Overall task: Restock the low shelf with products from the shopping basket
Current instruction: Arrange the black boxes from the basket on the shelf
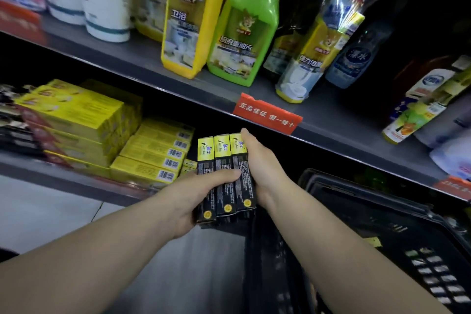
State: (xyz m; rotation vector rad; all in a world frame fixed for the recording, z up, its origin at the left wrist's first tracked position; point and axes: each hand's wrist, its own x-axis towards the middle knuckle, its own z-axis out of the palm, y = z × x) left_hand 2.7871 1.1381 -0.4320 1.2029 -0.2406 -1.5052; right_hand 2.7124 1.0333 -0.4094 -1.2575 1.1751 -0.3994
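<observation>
Three slim black-and-yellow boxes (224, 176) are held side by side between both hands, in front of the low shelf (63, 181). My left hand (196, 196) grips them from the left and below, fingers across their fronts. My right hand (265, 168) clamps their right side, thumb at the top. The black shopping basket (369, 224) stands at the lower right, under my right forearm. More boxes of the same kind (190, 164) lie on the low shelf just behind the held ones.
Stacks of yellow boxes (153, 155) fill the low shelf at the left. The upper shelf (178, 79) overhangs close above, carrying yellow and green cleaner bottles (242, 33) and a red price tag (267, 113). Pale floor tiles (51, 214) show at the lower left.
</observation>
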